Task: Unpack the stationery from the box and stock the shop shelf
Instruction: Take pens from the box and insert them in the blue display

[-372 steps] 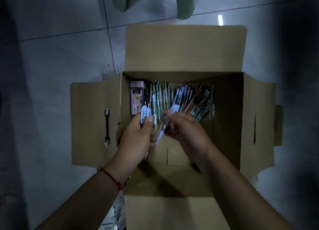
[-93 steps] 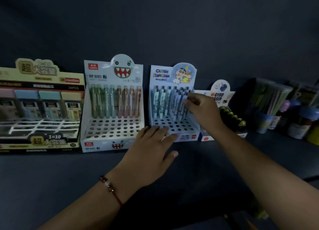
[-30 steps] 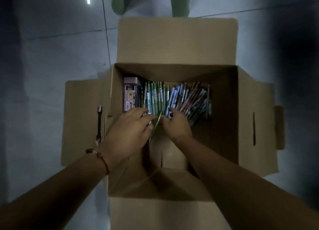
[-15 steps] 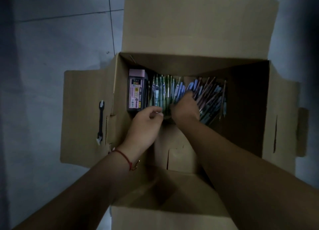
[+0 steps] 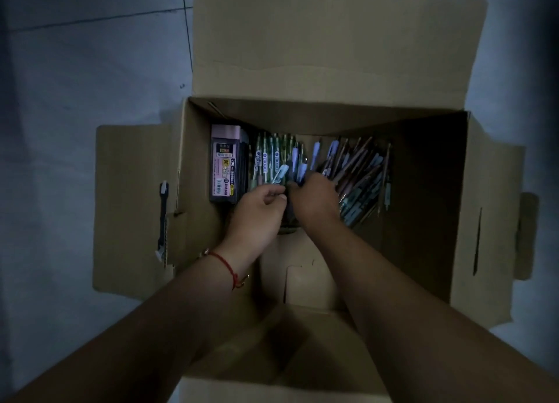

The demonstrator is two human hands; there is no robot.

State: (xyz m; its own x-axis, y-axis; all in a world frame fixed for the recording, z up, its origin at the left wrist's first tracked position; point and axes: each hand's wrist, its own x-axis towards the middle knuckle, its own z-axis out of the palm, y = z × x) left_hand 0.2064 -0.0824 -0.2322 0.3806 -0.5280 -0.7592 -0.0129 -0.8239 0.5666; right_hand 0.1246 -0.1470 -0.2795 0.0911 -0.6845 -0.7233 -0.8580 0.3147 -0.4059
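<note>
Both forearms reach down from the near edge into an open cardboard box (image 5: 429, 221) that stands on the floor. The left hand (image 5: 260, 209), with a red string bracelet (image 5: 227, 268) on its wrist, curls its fingers and thumb together over the near ends of the pens (image 5: 272, 160); it seems to pinch a pale blue one, though the dim light makes that uncertain. The right hand (image 5: 314, 197) lies just beside it, almost touching, knuckles up, fingers bent down into the pile and closed round a few blue-capped pens. Its fingertips are hidden among them.

The pens lie heaped against the far wall of the box: green ones to the left, a fanned brownish and blue bunch (image 5: 360, 178) to the right. At the far left corner stands a pink-topped package (image 5: 225, 163) with a printed label, touching the green pens. The small print cannot be read.

All four flaps are folded out; the near one is cut off by the frame's lower edge. A dark, slim tool, possibly a utility knife (image 5: 163, 218), rests on the left flap. Around the box lies pale grey tiled floor (image 5: 75, 69), dark toward the corners.
</note>
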